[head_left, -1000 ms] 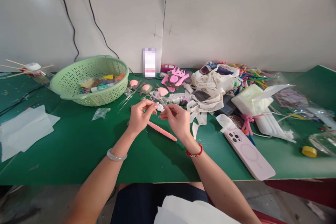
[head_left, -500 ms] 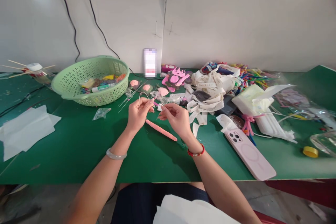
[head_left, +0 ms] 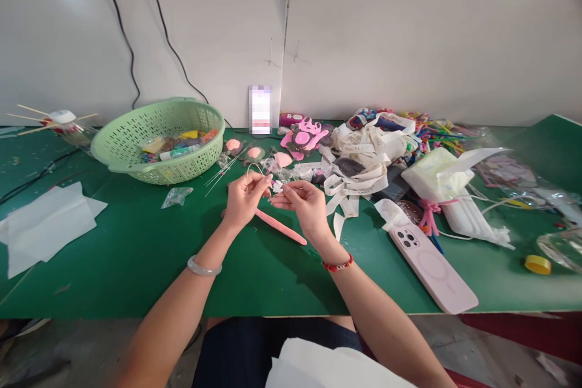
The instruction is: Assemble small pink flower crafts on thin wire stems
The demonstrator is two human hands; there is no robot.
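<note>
- Reference: clock directions are read from the white piece, with 12 o'clock pointing away from the person.
- White piece (head_left: 277, 187): located between the fingertips of both hands, above the counter (head_left: 159, 267). A cord loop (head_left: 253, 167) arcs up behind the left fingers; whether it joins the piece is too small to tell.
- Left hand (head_left: 245, 197): thumb and forefinger pinch at the 9 o'clock side of the piece.
- Right hand (head_left: 305, 203): thumb and forefinger pinch at the 3 o'clock side, other fingers extended. Exact contact is unclear.
- Reason for grip: opposed pinches presumably steady so small a part and leave its middle exposed.
- Pink strip (head_left: 282, 228): lies on the counter at 6 o'clock, one end hidden by the left hand; apparently laid there within easy reach.
- Upright phone (head_left: 260, 110): at 12 o'clock against the wall (head_left: 409, 42), presumably so its screen can be seen.
- Surroundings: basket (head_left: 200, 157) and wires (head_left: 222, 171) at 10 o'clock; ribbons (head_left: 361, 154) at 2; tissue pack (head_left: 431, 182) at 3; flat phone (head_left: 434, 270) at 4.
- Obstruction: pink-topped pieces (head_left: 233, 145) and the ribbons crowd the counter from 11 to 2 o'clock, limiting forward movement.
</note>
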